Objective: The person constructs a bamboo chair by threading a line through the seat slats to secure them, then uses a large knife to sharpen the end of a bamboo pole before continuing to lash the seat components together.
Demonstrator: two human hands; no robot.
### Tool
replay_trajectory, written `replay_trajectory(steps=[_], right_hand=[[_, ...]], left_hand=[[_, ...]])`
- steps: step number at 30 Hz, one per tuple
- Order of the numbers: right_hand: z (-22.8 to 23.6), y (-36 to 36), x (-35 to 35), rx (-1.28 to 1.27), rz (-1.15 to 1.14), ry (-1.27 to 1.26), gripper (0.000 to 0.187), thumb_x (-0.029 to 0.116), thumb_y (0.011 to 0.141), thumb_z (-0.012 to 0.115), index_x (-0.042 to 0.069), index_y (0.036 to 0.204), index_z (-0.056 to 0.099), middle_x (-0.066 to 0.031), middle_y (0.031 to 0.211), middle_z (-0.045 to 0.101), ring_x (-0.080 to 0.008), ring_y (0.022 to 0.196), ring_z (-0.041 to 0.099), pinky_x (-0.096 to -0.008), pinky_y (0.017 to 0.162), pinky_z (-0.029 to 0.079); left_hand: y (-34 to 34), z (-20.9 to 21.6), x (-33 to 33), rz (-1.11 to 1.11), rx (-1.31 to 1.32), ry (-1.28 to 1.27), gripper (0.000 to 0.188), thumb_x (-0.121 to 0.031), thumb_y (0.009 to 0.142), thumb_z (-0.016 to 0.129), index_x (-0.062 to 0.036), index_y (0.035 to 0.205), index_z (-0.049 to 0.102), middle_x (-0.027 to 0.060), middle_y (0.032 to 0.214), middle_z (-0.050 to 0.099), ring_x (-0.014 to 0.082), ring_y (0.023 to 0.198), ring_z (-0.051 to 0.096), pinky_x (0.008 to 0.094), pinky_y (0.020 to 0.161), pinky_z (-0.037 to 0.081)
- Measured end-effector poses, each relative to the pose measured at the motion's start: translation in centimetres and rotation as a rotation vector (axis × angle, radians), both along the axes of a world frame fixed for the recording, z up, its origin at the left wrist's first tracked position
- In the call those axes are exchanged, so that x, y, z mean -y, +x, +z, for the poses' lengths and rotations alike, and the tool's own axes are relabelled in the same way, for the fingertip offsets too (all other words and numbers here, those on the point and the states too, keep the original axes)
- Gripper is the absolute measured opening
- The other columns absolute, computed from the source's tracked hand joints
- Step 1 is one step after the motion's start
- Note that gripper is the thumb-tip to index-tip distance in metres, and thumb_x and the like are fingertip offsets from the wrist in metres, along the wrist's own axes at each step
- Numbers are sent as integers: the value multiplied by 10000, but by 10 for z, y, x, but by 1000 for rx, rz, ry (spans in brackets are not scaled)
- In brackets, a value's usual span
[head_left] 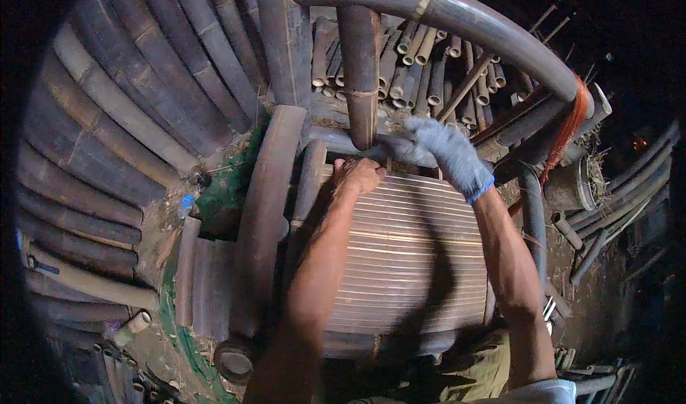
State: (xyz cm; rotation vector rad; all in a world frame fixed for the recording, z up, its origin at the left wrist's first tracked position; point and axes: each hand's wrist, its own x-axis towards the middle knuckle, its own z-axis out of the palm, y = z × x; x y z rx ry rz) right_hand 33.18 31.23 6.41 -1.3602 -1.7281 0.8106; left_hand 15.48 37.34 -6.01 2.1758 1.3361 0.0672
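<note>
A bamboo chair frame with a seat of narrow split bamboo slats (407,254) stands in front of me. My bare left hand (359,175) is at the far left corner of the seat, its fingers curled down at the edge; what they grip is hidden. My right hand (454,154), in a grey glove with a blue cuff, is over the far right part of the seat, smeared by motion. A dark blurred shape beside its fingers cannot be made out. A short upright bamboo post (359,75) rises behind the seat, under the curved bamboo top rail (471,18).
Thick bamboo poles (107,118) line the left side. Cut bamboo pieces (421,54) are stacked beyond the chair. Orange cord (564,132) hangs from the rail's right end. Green netting (221,190) lies on the floor at left; more poles (614,218) lie at right.
</note>
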Motion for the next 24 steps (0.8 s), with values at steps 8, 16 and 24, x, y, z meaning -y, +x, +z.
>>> replay_trajectory(steps=[8,16,24], right_hand=[[-57,39,-29,1104,155,89,310,260,803,640,99,1066,666,-195,931,675,-417,747,635,-472,647,533],[-60,-52,29,570,-28,-306,397,363,906,456,34,1006,655,-296,841,640,-466,799,629,-527,753,501],[-54,-12,64,475,-127,-456,405,346,941,451,-2,962,657,-285,885,643,-484,842,605,-525,776,489]], left_hand=[[13,10,3,-37,31,-6,391,-456,925,456,-199,1025,734,75,1084,704,284,1039,644,451,933,323],[-2,-5,3,-42,9,22,307,-427,919,505,-234,1010,725,85,1051,707,292,1045,633,488,889,350],[-7,-1,6,4,108,12,295,-417,895,562,-203,1019,723,94,1048,707,290,1001,627,447,936,343]])
